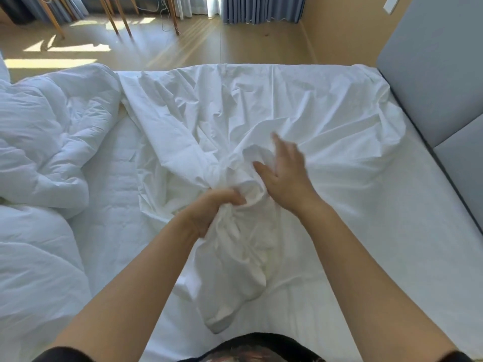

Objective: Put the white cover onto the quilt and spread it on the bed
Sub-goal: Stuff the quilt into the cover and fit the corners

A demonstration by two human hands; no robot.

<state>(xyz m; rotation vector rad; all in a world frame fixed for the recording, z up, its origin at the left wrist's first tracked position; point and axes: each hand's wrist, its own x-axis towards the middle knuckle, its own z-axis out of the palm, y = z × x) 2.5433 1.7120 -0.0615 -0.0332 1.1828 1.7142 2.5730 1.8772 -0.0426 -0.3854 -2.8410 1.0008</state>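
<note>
white cover (261, 113): thin matt cloth, finely creased | quilt (39, 131): puffy padded cloth, matt, soft folds | bed sheet (117, 205): matt white cloth, faint stitched texture | headboard (431, 74): grey panels, smooth, matt | floor (235, 43): wood-look, smooth, slight sheen in sunlight | chair legs (124, 20): light wood, smooth | curtains (261, 9): pleated blue-grey cloth, matt
</note>
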